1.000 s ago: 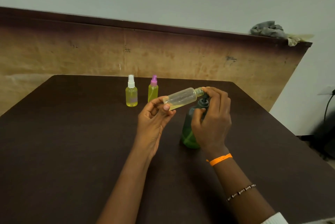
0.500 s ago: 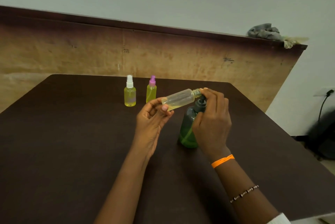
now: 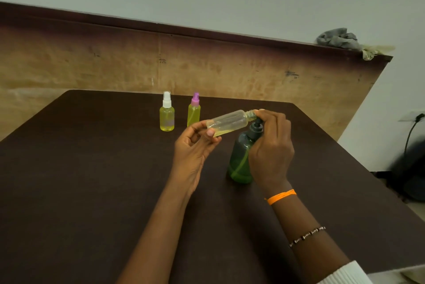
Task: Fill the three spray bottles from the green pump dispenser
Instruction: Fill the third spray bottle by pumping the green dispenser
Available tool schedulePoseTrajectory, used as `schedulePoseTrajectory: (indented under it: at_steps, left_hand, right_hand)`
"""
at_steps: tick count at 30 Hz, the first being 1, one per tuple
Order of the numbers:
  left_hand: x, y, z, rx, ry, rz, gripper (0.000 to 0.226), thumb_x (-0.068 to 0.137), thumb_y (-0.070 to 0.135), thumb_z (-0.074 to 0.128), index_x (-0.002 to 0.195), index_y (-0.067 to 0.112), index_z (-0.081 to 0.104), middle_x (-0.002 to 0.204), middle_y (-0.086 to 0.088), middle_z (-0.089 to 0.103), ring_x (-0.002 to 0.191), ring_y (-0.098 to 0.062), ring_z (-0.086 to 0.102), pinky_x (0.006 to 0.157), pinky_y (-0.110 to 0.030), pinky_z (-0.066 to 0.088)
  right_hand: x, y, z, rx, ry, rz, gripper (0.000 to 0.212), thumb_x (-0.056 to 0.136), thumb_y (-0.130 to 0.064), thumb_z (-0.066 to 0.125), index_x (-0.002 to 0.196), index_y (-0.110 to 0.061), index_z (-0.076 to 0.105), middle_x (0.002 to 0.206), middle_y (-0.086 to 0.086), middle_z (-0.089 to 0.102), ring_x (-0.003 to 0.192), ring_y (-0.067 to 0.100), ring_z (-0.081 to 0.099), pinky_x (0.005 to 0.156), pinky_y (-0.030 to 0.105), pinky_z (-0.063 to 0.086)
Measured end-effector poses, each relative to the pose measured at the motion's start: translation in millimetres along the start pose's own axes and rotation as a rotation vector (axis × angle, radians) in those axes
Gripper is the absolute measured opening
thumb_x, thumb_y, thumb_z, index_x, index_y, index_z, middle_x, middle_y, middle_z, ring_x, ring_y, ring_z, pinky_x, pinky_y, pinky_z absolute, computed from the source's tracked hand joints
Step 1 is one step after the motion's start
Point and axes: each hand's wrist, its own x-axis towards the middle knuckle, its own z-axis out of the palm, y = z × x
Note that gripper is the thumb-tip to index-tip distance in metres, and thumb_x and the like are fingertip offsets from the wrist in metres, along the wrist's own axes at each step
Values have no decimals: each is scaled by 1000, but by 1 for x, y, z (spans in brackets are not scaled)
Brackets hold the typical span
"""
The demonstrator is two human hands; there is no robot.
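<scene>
We see a dark brown table [image 3: 92,191] with a green pump bottle [image 3: 240,159] standing on it, a little right of the middle. Our right hand [image 3: 271,148] sits over the pump bottle, with its fingers curled around the dark pump top [image 3: 257,127], so it is gripping the pump. Our left hand [image 3: 195,145] holds a small clear bottle [image 3: 230,122] by its bottom end, pinched between the thumb and the fingers. This small bottle has no cap on. It is tipped over on its side, up in the air, with its open neck pointing right, just beside the pump top and the right fingertips. A little yellow liquid lies along its lower side, and most of it looks see-through. Two more small bottles stand upright on the table behind the left hand, near each other but not touching. The bottle with the white cap [image 3: 167,113] is on the left and the bottle with the purple cap [image 3: 194,111] is on the right. Both hold yellow liquid. The right arm wears an orange band [image 3: 281,196] at the wrist and a bead bracelet [image 3: 307,235] lower down. A wooden board [image 3: 115,65] stands behind the table, and a gray cloth [image 3: 337,38] sits on its top edge at the far right.
</scene>
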Motion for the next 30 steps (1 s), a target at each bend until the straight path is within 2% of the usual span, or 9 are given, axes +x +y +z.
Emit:
schedulePoseTrajectory:
  at_steps: [4,7,12,17,20,22,24,28,30]
  left_hand:
    - [-2,2,1,9,-1,3,28,66,17,65,92,9,60,90,-6,66,71,-8,67,79,-26,57]
    - [-2,3,1,12,-2,1,28,65,17,65,92,10,61,89,-4,68,73,-9,67,77,-24,57]
    - [0,0,0,25,-10,-1,29,67,17,64,94,8,60,90,-5,67,72,-8,67,79,-25,56]
    - [-2,1,-1,6,-9,-6,37,61,23,71,94,8,61,87,-3,69,71,-8,67,79,-25,56]
    - [-5,1,0,21,-22,-5,32,66,18,66,95,8,60,91,-5,68,74,-9,67,80,-26,56]
    - [-6,1,2,25,-29,-7,28,68,15,64,95,8,60,89,-3,69,75,-9,67,80,-25,56]
    - [-6,1,2,16,-21,-12,26,69,14,63,95,8,60,86,0,71,75,-9,68,78,-24,56]
    - [-4,1,1,22,-20,5,29,68,15,63,96,7,60,91,-5,66,73,-8,67,81,-25,56]
    - [-4,0,0,33,-19,20,29,68,16,63,95,8,60,91,-6,65,72,-7,66,83,-26,55]
  right_hand:
    - [13,-1,-11,-51,-58,-54,34,78,0,38,99,-4,65,92,8,61,80,18,42,57,29,43]
    - [26,1,-18,-60,-92,-111,35,78,-5,36,93,-6,67,87,5,63,83,19,39,58,33,44]
    - [5,4,-6,39,-9,-43,39,79,3,37,105,-3,66,100,8,65,84,17,43,61,25,43]
    - [14,5,-8,-7,6,-99,28,87,-3,40,92,-2,68,83,7,63,79,18,42,53,29,43]
    - [30,7,-19,-57,-40,-179,28,83,-5,42,83,-4,69,78,6,64,81,17,43,52,27,40]
    - [37,8,-21,-56,-58,-192,28,80,-5,41,80,-4,69,77,6,65,84,16,45,56,23,37]
    - [34,8,-19,14,-53,-170,31,80,-4,39,84,-1,70,81,9,66,87,18,48,63,21,39]
    - [5,12,-7,199,33,-118,31,86,4,40,104,9,65,102,21,63,102,23,54,94,26,46]
    - [7,11,-4,232,14,-99,33,87,4,37,104,10,64,102,23,62,101,24,55,95,27,46]
